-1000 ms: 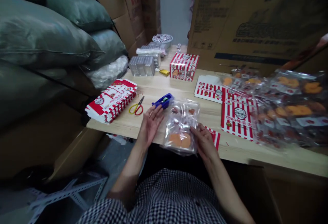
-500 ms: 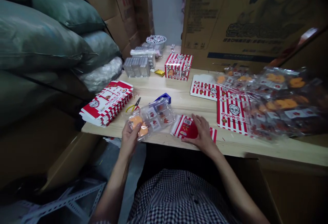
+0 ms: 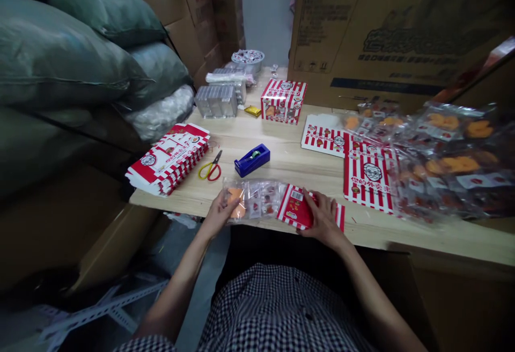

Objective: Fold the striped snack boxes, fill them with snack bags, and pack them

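Note:
My left hand [image 3: 220, 211] is closed on the left end of a clear plastic packet [image 3: 257, 200] with orange pieces and small sachets inside. The packet lies low over the table's front edge, its right end meeting a red-and-white striped carton [image 3: 292, 207]. My right hand [image 3: 322, 217] grips that flat-looking carton, thumb at the near edge and fingers over the top. Behind the packet sit a blue tape dispenser [image 3: 252, 160] and scissors [image 3: 211, 169] with red and yellow handles.
A stack of flat striped cartons [image 3: 169, 156] lies at left. An assembled striped box [image 3: 284, 101] stands at the back, beside clear plastic cases [image 3: 217, 101] and a bowl of sachets [image 3: 248, 59]. More filled packets [image 3: 450, 167] are piled at right, partly over striped cartons [image 3: 368, 175].
My left hand has moved right and brought the packet lower and flatter against the carton's left end. The tape dispenser now shows fully. My right hand stays on the carton.

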